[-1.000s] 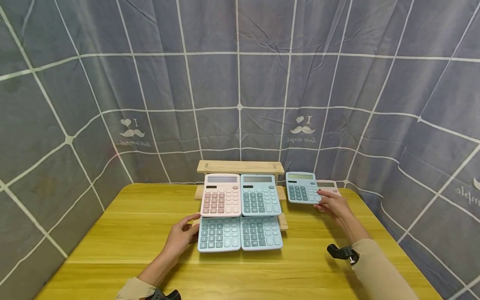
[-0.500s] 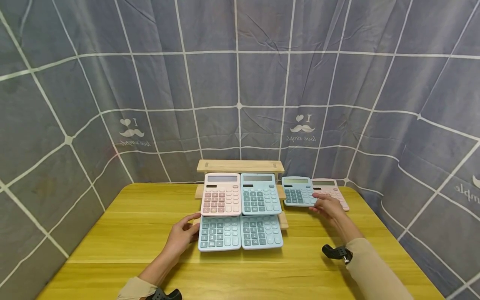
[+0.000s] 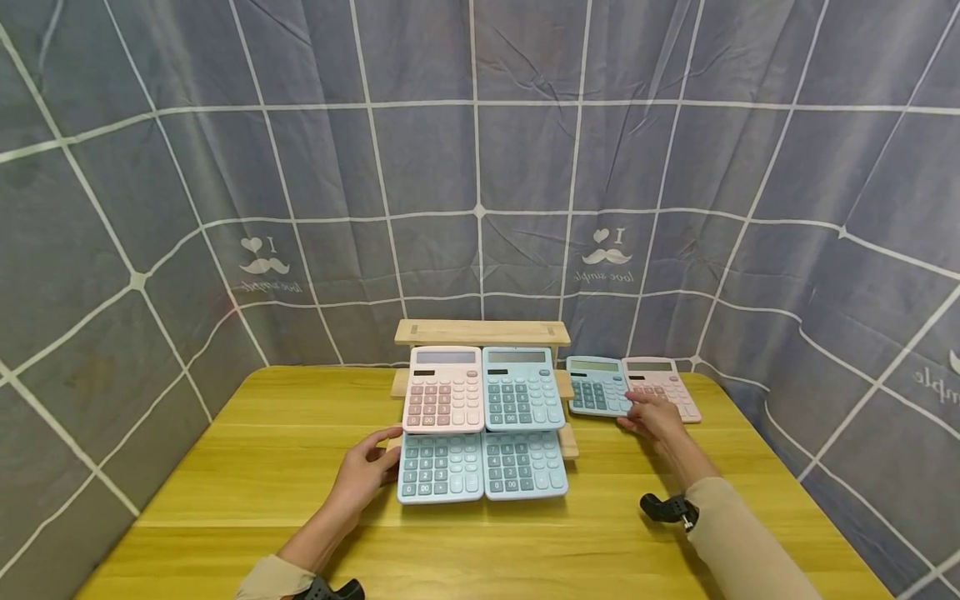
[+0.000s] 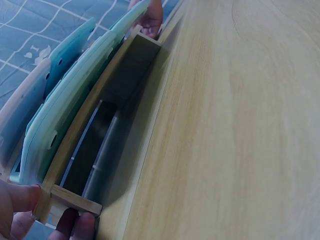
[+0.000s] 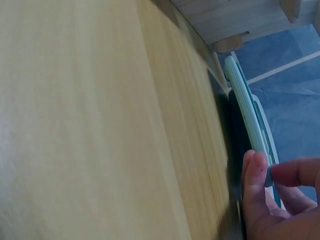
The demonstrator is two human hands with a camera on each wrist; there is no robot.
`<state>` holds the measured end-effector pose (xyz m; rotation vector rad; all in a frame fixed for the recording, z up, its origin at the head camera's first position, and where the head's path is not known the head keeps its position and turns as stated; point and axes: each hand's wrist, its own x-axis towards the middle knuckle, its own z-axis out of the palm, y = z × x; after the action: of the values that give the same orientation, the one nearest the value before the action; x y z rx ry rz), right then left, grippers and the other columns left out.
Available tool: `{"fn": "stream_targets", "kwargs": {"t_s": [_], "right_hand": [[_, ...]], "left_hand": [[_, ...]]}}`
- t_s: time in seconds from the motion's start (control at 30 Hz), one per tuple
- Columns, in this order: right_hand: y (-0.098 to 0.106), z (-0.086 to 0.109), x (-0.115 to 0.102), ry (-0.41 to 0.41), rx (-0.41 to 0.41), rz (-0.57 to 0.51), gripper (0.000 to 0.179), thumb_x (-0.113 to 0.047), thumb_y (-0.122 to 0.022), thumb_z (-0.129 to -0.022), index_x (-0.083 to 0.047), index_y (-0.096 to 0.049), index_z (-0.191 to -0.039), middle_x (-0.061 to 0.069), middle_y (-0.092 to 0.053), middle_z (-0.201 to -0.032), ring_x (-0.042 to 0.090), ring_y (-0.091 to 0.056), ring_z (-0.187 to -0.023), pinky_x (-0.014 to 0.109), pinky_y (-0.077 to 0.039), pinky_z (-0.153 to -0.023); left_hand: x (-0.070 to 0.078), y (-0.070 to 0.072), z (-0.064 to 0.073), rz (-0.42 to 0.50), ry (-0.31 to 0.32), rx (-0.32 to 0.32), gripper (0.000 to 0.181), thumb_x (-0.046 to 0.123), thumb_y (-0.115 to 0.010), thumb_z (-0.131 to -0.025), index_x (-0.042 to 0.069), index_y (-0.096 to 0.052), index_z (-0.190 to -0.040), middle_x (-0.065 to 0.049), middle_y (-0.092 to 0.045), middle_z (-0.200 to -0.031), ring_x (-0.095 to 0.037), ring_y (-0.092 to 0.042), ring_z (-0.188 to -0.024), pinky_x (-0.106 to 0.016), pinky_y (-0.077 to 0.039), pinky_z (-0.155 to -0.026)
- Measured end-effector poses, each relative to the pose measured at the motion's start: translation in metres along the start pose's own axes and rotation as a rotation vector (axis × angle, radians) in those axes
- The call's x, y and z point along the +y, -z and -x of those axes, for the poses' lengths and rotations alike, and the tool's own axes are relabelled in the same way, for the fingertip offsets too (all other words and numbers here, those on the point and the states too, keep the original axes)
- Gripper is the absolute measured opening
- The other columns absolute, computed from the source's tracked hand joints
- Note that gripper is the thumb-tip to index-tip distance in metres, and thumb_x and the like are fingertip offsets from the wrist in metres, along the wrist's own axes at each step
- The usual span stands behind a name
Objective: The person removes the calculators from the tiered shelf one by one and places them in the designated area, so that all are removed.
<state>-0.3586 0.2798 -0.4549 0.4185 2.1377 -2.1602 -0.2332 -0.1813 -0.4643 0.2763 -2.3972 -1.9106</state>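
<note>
A wooden tiered rack (image 3: 482, 333) stands at the back middle of the table. Its upper tier bears a pink calculator (image 3: 444, 392) and a blue calculator (image 3: 522, 390); two more blue calculators lean below, their upper parts hidden. My left hand (image 3: 358, 475) grips the rack's left end, with thumb and fingers around the wood (image 4: 75, 197) in the left wrist view. To the right of the rack, my right hand (image 3: 654, 418) pinches the lower right corner of another blue calculator (image 3: 597, 387). This one lies just left of a pink calculator (image 3: 651, 367), partly behind the hand.
The yellow wood-grain table (image 3: 480, 550) stretches in front of the rack and to both sides. A grey curtain (image 3: 525, 167) with white lines encloses the back and sides. Dark wrist straps (image 3: 667, 507) sit on both forearms.
My right hand has lowered the blue calculator to the table and shifted slightly left, uncovering more of the pink calculator beside it. My left hand has stayed at the rack.
</note>
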Motion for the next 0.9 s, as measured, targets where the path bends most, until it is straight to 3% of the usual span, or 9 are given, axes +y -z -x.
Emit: {"fn": "stream_targets", "kwargs": {"t_s": [0.23,0.47,0.9], "right_hand": [[-0.009,0.002,0.001,0.016,0.071,0.056,0.058,0.011,-0.049,-0.089,0.008,-0.044,-0.147,0.031,-0.033,-0.152,0.006,-0.065,-0.064,0.020,-0.060,-0.067],[-0.017,0.005,0.004,0.010,0.200,0.069,0.054,0.011,-0.045,-0.089,0.007,-0.051,-0.142,0.031,-0.042,-0.143,0.008,-0.066,-0.056,0.021,-0.058,-0.057],[-0.018,0.006,0.005,0.036,0.236,0.077,0.053,0.009,-0.044,-0.089,0.007,-0.051,-0.141,0.033,-0.043,-0.141,0.005,-0.065,-0.056,0.018,-0.057,-0.056]], "left_hand": [[0.000,0.003,0.002,-0.003,-0.004,0.010,0.037,0.009,-0.057,-0.102,0.009,-0.059,-0.139,-0.016,-0.063,-0.102,-0.018,-0.067,-0.085,-0.031,-0.062,-0.077],[0.001,0.001,0.003,-0.004,-0.015,0.001,0.037,0.010,-0.059,-0.101,0.008,-0.060,-0.138,-0.016,-0.062,-0.101,-0.017,-0.066,-0.084,-0.031,-0.061,-0.075],[0.002,-0.001,0.002,0.011,-0.006,0.008,0.036,0.008,-0.060,-0.101,0.007,-0.061,-0.137,-0.015,-0.062,-0.098,-0.017,-0.066,-0.082,-0.029,-0.061,-0.074]]}}
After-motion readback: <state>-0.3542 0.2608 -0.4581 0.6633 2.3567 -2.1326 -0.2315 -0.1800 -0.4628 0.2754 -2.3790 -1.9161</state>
